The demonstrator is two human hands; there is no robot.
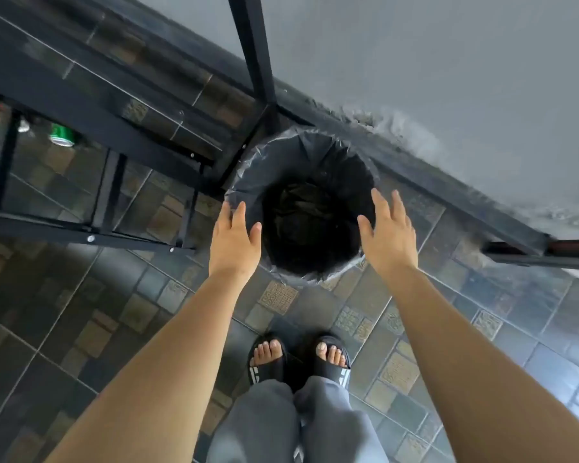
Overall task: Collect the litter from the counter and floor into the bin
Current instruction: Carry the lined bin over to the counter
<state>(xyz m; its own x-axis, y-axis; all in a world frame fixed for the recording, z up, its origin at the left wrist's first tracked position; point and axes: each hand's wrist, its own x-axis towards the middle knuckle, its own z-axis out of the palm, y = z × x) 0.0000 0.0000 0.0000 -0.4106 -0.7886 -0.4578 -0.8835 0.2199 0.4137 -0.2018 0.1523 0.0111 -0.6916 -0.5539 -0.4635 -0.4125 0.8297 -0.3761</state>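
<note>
Bin (pixel 301 208) with black liner on tiled floor (pixel 81 312), flanked by spread, empty left hand (pixel 234 240) and right hand (pixel 386 235).

Dim even daylight, soft shadows, blurred left edge, wide-angle bending

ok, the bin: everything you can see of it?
The bin is round, lidless and upright on the tiled floor, lined with a black plastic bag whose edge folds over the rim. Its inside is too dark to show contents. It stands beside a black metal frame leg, near the wall. Both open hands reach at its sides; contact is unclear.
</note>
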